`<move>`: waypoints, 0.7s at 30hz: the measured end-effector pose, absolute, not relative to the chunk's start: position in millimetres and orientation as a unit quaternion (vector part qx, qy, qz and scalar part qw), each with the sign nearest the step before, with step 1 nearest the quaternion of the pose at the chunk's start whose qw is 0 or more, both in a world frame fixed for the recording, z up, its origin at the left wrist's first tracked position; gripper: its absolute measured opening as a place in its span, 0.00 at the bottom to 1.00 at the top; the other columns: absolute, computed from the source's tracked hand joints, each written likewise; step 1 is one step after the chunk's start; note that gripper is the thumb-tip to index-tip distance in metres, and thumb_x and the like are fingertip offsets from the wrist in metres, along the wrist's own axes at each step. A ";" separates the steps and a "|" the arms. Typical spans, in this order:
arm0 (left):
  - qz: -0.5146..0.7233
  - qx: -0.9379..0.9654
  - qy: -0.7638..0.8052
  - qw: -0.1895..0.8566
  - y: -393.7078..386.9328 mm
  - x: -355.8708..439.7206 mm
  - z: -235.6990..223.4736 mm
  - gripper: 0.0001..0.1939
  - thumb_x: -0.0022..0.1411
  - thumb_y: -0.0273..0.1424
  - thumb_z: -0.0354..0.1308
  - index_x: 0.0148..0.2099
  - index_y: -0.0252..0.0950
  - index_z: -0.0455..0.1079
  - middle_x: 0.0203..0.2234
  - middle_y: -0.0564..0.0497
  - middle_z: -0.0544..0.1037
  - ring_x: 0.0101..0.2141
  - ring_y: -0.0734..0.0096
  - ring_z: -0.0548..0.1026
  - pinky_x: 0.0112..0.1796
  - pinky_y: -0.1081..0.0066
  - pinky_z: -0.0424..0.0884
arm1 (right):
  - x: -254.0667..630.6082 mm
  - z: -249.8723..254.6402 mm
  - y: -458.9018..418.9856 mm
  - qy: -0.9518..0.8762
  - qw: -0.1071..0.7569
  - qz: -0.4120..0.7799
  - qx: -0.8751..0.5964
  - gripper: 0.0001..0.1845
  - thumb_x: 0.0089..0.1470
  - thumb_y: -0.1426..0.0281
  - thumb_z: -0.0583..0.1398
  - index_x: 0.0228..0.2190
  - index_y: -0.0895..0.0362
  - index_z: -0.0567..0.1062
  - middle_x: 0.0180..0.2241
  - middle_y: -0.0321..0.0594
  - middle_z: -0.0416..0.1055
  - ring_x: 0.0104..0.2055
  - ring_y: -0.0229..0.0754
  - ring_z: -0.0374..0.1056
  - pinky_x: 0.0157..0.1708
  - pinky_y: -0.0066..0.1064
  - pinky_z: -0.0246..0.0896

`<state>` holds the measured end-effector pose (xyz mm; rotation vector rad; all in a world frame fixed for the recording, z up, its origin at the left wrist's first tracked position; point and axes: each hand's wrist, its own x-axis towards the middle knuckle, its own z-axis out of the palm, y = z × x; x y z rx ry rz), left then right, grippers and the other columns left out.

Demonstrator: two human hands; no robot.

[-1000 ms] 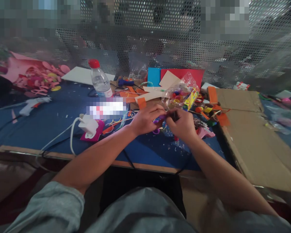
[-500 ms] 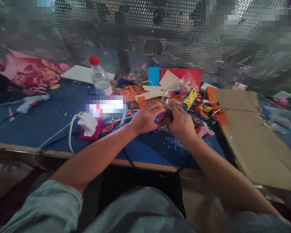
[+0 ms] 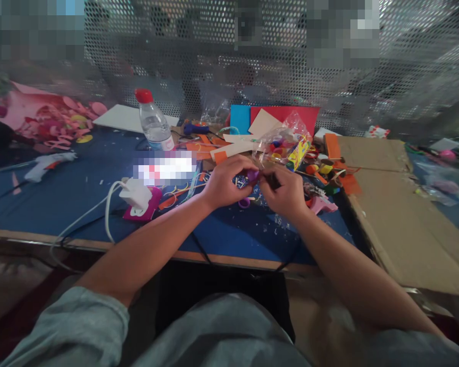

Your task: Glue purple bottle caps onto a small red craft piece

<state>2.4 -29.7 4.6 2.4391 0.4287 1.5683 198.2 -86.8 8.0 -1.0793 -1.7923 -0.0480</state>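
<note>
Between thumb and fingers, my left hand [image 3: 228,182] pinches a small purple piece [image 3: 252,175], which looks like soft clay or plastic; I cannot tell which. My right hand [image 3: 285,191] is closed beside it, thumb and fingertips together close to the purple piece. Whether those right fingertips hold anything is hidden. Below the hands, a small purple ring-shaped piece [image 3: 244,203] lies on the blue tabletop [image 3: 229,237]. A clear plastic bag [image 3: 277,144] with colourful pieces and a yellow packet [image 3: 300,152] lie just beyond my right hand.
Left of my hands stand a red-capped water bottle [image 3: 154,122] and a white plug adapter [image 3: 136,194] on a magenta power strip [image 3: 153,201]. A white glue gun [image 3: 49,164] lies far left. Cardboard [image 3: 398,209] covers the right side. A perforated metal screen [image 3: 214,56] rises behind.
My fingers have spread slightly apart, so the purple piece shows more plainly in my left hand. The purple ring on the table is now uncovered. The view has shifted slightly.
</note>
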 end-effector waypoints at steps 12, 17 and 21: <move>0.524 0.833 0.128 0.126 -31.9 2.1 6.0 0.16 0.61 0.23 0.68 0.51 0.38 0.77 0.45 0.46 0.84 0.46 0.66 0.84 0.46 0.63 0.84 | 196.8 14.0 -92.2 -0.731 0.477 0.018 -0.489 0.04 0.54 0.68 0.59 0.28 0.51 0.74 0.24 0.37 0.72 0.29 0.45 0.70 0.33 0.37 0.66; 0.532 0.824 0.132 0.142 -31.4 1.8 6.3 0.15 0.61 0.22 0.67 0.50 0.38 0.77 0.45 0.46 0.84 0.46 0.67 0.84 0.45 0.65 0.84 | 197.3 14.4 -92.9 -0.732 0.482 0.042 -0.480 0.08 0.61 0.66 0.60 0.32 0.53 0.79 0.28 0.40 0.77 0.31 0.45 0.71 0.36 0.38 0.66; 0.534 0.826 0.125 0.133 -31.1 2.2 6.1 0.13 0.64 0.24 0.67 0.50 0.38 0.76 0.45 0.46 0.84 0.46 0.66 0.84 0.47 0.63 0.84 | 197.8 12.5 -93.3 -0.714 0.496 0.086 -0.487 0.08 0.61 0.64 0.63 0.33 0.55 0.80 0.28 0.38 0.76 0.29 0.42 0.69 0.34 0.36 0.63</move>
